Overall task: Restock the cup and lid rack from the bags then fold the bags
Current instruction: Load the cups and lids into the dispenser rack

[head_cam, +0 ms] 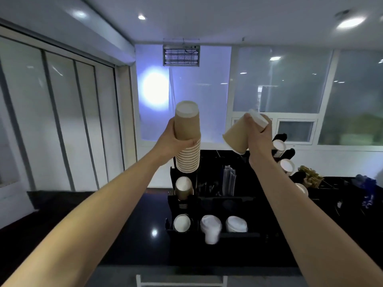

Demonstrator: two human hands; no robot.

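Note:
My left hand [172,139] grips a tall stack of brown paper cups [187,139], bottoms up, held above the left column of the black cup and lid rack [215,201]. My right hand [259,135] holds a single brown paper cup [236,135], tilted with its mouth down-left, above the rack's right side. Two lower slots in the left column show more brown cups [183,188]. White lids [211,224] sit in the rack's front slots. No bags are in view.
The rack stands on a dark glossy counter [128,224]. A second holder with white-bottomed cups [287,165] stands to the right, with a box of brown packets [310,176] and blue items [367,187] beyond. Straws [229,180] stand in the rack's middle.

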